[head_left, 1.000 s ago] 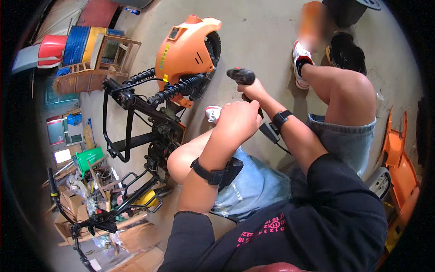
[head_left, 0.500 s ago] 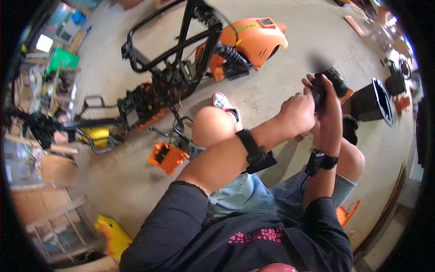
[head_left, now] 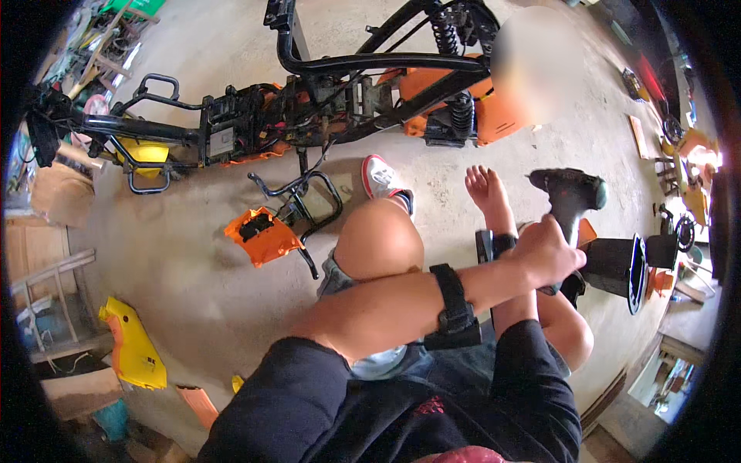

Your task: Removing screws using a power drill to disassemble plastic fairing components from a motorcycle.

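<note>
My left hand [head_left: 545, 255] is closed round the grip of a dark cordless drill [head_left: 570, 189], its body lying sideways above the fist. The left forearm reaches across to the right, in front of my right forearm. Apart from the drill, my right hand [head_left: 486, 190] is raised with its fingers loosely spread and nothing in it. Beyond my hands, a stripped black scooter frame [head_left: 363, 63] stretches across the floor, with an orange rear body panel [head_left: 502, 116] at its right end. A blurred patch hides part of that panel.
A broken orange plastic piece [head_left: 272, 238] lies beside a black tube bracket [head_left: 330, 193], left of my knee. Black buckets [head_left: 610, 266] stand to the right. A yellow panel [head_left: 139, 347] is at lower left. Clutter, including cardboard [head_left: 58, 185], lines the left side.
Both hands were together at the drill; my right hand has come off it and moved left. The left hand keeps the drill, now lower. The view has shifted, showing the frame more level.
</note>
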A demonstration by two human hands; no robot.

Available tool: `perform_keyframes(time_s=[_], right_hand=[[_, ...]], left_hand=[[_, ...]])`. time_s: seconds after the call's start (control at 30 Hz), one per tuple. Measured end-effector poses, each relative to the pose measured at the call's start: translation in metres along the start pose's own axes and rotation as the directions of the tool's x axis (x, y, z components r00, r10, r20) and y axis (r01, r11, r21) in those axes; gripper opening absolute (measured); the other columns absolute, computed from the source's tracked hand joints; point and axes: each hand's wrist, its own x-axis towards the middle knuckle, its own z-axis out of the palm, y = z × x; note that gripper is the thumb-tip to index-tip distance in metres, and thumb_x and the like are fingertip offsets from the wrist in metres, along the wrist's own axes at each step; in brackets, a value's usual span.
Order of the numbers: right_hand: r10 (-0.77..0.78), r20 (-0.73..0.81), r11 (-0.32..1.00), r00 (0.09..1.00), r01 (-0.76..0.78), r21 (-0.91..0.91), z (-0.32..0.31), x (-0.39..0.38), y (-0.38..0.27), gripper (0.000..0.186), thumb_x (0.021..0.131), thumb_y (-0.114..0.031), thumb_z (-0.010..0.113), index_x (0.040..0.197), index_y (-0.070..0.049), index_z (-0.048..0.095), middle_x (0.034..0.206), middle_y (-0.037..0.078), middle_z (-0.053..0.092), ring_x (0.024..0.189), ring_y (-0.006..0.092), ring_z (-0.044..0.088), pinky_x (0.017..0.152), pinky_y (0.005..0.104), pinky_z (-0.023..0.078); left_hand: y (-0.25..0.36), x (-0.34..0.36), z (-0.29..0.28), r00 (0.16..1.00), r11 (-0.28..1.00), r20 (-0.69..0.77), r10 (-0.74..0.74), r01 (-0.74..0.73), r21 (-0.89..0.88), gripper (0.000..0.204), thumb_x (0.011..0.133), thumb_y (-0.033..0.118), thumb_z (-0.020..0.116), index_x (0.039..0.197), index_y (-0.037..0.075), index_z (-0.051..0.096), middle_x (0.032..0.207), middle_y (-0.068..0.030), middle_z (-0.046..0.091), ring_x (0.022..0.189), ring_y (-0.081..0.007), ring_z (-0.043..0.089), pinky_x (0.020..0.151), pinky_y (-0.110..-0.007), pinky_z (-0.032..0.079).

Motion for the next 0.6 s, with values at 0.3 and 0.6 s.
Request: perform_keyframes(time_s=[0.3, 0.6], right_hand=[[0.231, 0.115, 0.952, 0.966, -0.249, 0.176, 0.045, 0.085, -0.052, 0.035, 0.092, -0.036, 0.053, 0.09, -0.001, 0.058, 0.085, 0.011, 0.063, 0.079, 0.0255, 0.062, 0.075, 0.0409, 0.054], [0.288, 0.088, 0.951, 0.953, -0.296, 0.093, 0.045, 0.088, -0.057, 0.027, 0.087, -0.022, 0.056, 0.082, 0.005, 0.054, 0.078, 0.017, 0.059, 0.071, 0.0287, 0.06, 0.062, 0.0333, 0.058]], left_hand=[[0.009, 0.016, 0.009, 0.995, 0.993, -0.03, 0.092, -0.093, -0.07, 0.06, 0.071, 0.023, 0.067, 0.109, -0.017, 0.043, 0.089, -0.0343, 0.061, 0.085, -0.0431, 0.064, 0.08, -0.041, 0.051], [0.03, 0.026, 0.018, 0.989, 0.973, 0.022, 0.145, -0.139, -0.183, 0.065, 0.072, 0.022, 0.067, 0.116, -0.019, 0.04, 0.086, -0.0314, 0.062, 0.083, -0.0405, 0.065, 0.077, -0.043, 0.052]])
